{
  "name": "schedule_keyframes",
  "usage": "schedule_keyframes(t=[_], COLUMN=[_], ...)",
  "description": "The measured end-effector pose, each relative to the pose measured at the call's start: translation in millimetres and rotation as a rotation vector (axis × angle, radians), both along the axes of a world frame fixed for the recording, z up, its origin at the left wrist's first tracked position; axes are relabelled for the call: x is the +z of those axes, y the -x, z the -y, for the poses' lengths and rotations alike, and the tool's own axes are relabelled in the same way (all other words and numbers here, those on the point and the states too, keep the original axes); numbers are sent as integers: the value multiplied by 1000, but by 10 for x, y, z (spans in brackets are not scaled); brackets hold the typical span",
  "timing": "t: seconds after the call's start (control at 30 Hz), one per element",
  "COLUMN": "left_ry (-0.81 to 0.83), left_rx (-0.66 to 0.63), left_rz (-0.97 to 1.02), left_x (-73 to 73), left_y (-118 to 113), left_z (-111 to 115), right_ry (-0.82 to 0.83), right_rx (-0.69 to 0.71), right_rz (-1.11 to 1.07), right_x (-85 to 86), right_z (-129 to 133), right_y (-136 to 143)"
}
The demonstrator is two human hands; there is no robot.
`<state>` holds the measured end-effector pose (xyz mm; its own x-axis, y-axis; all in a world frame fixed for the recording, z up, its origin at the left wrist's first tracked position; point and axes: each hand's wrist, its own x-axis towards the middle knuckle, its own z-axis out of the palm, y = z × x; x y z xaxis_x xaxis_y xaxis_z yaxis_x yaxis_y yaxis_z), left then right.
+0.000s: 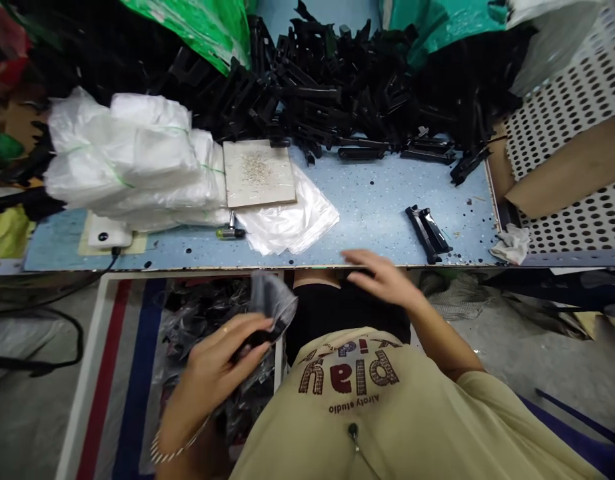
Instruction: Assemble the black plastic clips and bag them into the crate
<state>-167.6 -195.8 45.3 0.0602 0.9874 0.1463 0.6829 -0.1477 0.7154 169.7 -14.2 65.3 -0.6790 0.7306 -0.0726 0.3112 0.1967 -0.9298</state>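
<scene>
My left hand [222, 357] is closed around a small clear plastic bag [272, 300] with a dark part inside, in front of the bench edge and above the bagged black parts [202, 333] below. My right hand [382, 279] is at the bench's front edge, its fingers stretched out and nothing in them. Beyond it on the blue benchtop [367, 207] lie two black plastic parts [428, 233], side by side. A fan of flat clear bags [292, 227] rests on the bench, partly under a square board [260, 173].
A large heap of black plastic parts [337, 100] covers the back of the bench. Bundled clear bags [137, 153] sit at the left, behind a white box [110, 233] with a cable. A perforated white panel [577, 133] and cardboard [572, 167] stand at the right.
</scene>
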Motion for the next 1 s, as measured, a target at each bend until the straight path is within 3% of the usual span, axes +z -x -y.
schedule_keyframes(t=[0.1,0.2,0.27,0.37,0.5,0.63,0.73,0.87,1.0], left_ry=[185,313,345,245,-103,-59,99,401,493], left_rx=[75,120,85,76,141,117,215,320,314], left_rz=[-71,-184,-162,-61,-138,-159,81,531,663], left_x=[-389,-750,-836,-725,-523,-544,-546,-445,-378], left_y=[325,337,218,-31,-316,-360,-243,-99,-101], left_z=[242,171,-52,-595,-1458,-2037,-2189,-2226,-2256], right_ry=[-314,-370,-301,-226,30,295,546,850,1214], right_rx=[-460,-659,-686,-704,-691,-634,-520,-304,-176], right_rz=[415,862,1013,962,533,132,-128,-437,-577], right_x=[-38,-235,-375,-487,-468,-417,-411,-446,-478], right_z=[-284,-442,-456,-407,-337,-270,-233,-254,-289], right_y=[-640,-1236,-1480,-1571,-1303,-864,-533,-32,466])
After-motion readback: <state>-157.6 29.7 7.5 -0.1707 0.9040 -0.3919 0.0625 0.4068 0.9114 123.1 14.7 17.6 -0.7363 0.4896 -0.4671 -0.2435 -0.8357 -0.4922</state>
